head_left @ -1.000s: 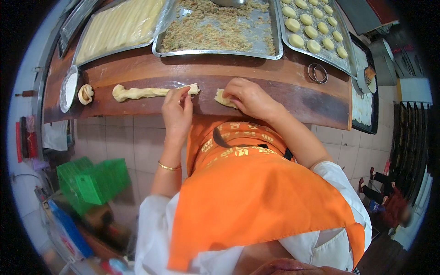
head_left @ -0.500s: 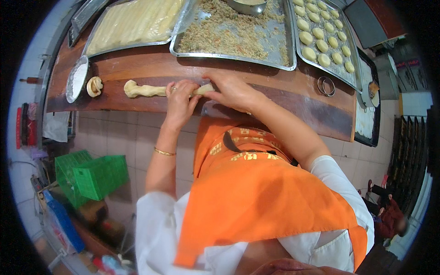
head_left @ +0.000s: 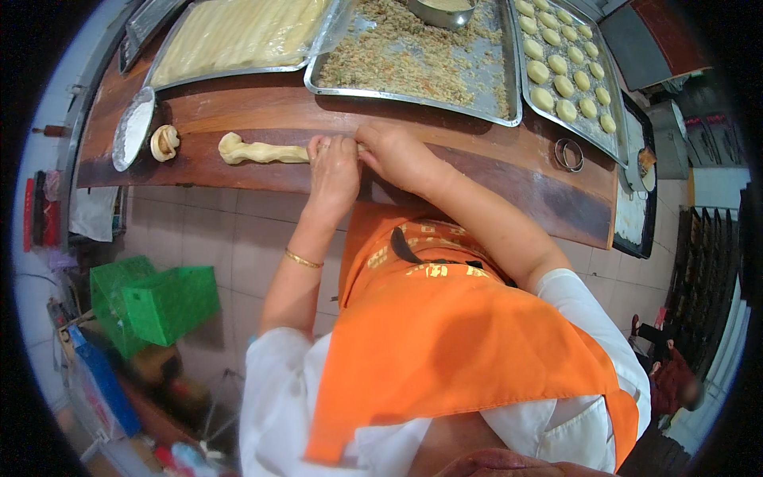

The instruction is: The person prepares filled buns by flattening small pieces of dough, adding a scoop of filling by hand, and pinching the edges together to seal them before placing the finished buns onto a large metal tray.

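A pale dough rope [head_left: 262, 153] lies lengthwise on the wooden table [head_left: 230, 115]. My left hand [head_left: 334, 169] is closed on its right end, fingers curled over it. Just to the right, my right hand [head_left: 393, 157] grips dough at that same end, its fingers mostly hiding what it holds. A coiled dough piece [head_left: 164, 143] sits at the left, beside a metal bowl of white powder [head_left: 133, 127]. Two metal rings [head_left: 569, 155] lie to the right of my hands.
Along the back stand trays of wrapped dough strips [head_left: 238, 40], crumbly filling [head_left: 397, 63] with a metal bowl, and several dough rounds [head_left: 562, 86]. Green crates [head_left: 171, 306] sit on the floor at left. A seated person [head_left: 671, 374] is at the far right, near black racks [head_left: 691, 270].
My right hand has brought the separate dough piece leftward against the rope. My hands have closed together at the rope's right end, my left hand shifting slightly right and up.
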